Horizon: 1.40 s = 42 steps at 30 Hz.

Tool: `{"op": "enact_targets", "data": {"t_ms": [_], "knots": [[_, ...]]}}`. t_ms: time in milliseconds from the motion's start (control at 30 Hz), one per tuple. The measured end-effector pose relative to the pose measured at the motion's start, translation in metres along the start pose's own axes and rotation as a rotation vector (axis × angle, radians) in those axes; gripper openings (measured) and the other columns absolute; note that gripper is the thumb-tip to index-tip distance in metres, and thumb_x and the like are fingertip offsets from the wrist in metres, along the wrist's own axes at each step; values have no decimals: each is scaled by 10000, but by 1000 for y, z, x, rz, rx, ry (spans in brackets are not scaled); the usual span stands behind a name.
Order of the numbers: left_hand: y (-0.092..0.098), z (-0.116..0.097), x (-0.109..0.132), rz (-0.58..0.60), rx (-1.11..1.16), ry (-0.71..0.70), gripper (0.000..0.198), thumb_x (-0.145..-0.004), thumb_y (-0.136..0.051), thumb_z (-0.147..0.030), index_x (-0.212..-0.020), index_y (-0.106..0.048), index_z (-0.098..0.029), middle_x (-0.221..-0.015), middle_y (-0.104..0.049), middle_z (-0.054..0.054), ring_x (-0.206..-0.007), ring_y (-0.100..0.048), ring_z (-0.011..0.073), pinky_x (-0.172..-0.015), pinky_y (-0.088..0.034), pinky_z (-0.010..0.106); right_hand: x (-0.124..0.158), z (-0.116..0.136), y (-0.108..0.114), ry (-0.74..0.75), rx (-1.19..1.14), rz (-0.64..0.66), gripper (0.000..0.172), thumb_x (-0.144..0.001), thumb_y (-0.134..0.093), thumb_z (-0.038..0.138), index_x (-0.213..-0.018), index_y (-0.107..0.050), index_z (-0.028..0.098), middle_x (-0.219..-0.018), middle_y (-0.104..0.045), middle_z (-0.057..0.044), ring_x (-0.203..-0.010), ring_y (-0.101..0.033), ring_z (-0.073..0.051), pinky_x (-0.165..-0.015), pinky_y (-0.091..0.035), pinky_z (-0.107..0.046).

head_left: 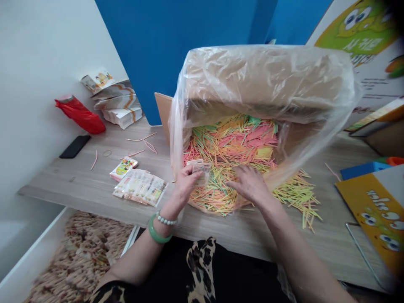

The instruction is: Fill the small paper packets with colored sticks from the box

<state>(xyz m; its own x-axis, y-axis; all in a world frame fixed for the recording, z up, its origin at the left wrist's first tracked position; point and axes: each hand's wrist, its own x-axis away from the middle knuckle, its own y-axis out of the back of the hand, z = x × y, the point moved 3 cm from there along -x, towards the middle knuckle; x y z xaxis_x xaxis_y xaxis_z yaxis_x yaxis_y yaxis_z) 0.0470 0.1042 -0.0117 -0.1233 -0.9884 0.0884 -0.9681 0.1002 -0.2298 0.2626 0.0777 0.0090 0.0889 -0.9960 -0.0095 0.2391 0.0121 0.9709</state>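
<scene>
My left hand pinches a small clear packet with printing on it, above the near edge of a plastic-lined cardboard box. Thin coloured sticks, yellow, pink, orange and green, fill that box. Over the sticks on the right, my right hand has its fingers apart, and I see nothing in it. Whether its fingertips touch the sticks I cannot tell. Left of my left hand, several filled clear packets lie overlapping on the table, beside a small printed carton.
The clear liner drapes over the box rim. Loose sticks spill out at right, near a yellow printed box. At left are a phone, a red bag and stacked cartons. An open drawer holds many small pieces.
</scene>
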Motion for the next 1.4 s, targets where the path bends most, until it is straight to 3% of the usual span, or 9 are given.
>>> {"op": "enact_targets", "data": {"t_ms": [100,200,400,567,733,900,1033,1167,1400], "knots": [[2,1,11,-3,-14,39,168,-698,-765,-261,-641,-636,-171,-651,-592,-15,-639,-514,122,-623,-412,261,3,5,-9,49,235,83,433,-868,-629,418,-1170,-635,108,-1223,-666,-197,-1163,-561,-344,-977,-393,-449],[-2,-1,18,31,-7,64,166,-701,-759,-268,-653,-640,-163,-662,-604,-20,-637,-515,112,-636,-409,255,-7,9,-15,32,324,122,286,-943,-514,289,-1118,-650,108,-1162,-688,-192,-1111,-603,-317,-951,-391,-415],[2,2,21,48,2,101,162,-699,-774,-286,-702,-673,-160,-682,-632,-3,-664,-548,132,-645,-433,269,-22,8,-15,-60,292,162,350,-940,-526,359,-1142,-639,97,-1171,-685,-197,-1108,-622,-324,-919,-411,-394],[3,4,21,66,27,104,176,-692,-788,-305,-737,-696,-161,-707,-648,14,-701,-571,150,-660,-445,280,-28,8,-24,-128,246,217,296,-975,-406,226,-1054,-669,116,-1071,-724,-167,-1036,-665,-276,-834,-429,-329],[8,-1,24,41,28,104,189,-690,-783,-292,-670,-653,-156,-673,-604,-9,-651,-515,116,-647,-404,263,-33,-3,-29,-179,261,158,332,-938,-371,97,-1139,-635,102,-1082,-721,-182,-1039,-672,-278,-857,-433,-332],[15,-7,25,3,65,93,195,-670,-791,-279,-661,-642,-152,-677,-595,-14,-653,-512,109,-652,-403,259,-35,-13,-14,-220,227,86,354,-997,-299,167,-1198,-585,108,-991,-738,-159,-964,-698,-264,-823,-440,-320],[14,-8,25,-13,66,104,190,-656,-791,-276,-660,-649,-150,-665,-603,-11,-647,-527,113,-648,-416,262,-39,4,-11,-144,211,81,336,-998,-318,176,-1173,-602,133,-1040,-737,-151,-985,-695,-256,-821,-447,-312],[12,-9,27,4,75,98,196,-663,-792,-295,-670,-658,-151,-666,-608,-10,-645,-534,114,-653,-427,264,-39,30,-32,-166,257,186,328,-965,-362,134,-1130,-646,122,-1057,-737,-186,-1020,-697,-289,-830,-466,-349],[13,-4,27,25,87,127,216,-649,-806,-315,-717,-685,-149,-719,-654,13,-688,-571,138,-704,-462,293,-40,51,-39,-163,245,149,342,-957,-501,339,-1114,-676,90,-1091,-723,-231,-1068,-678,-347,-889,-487,-422]]}}
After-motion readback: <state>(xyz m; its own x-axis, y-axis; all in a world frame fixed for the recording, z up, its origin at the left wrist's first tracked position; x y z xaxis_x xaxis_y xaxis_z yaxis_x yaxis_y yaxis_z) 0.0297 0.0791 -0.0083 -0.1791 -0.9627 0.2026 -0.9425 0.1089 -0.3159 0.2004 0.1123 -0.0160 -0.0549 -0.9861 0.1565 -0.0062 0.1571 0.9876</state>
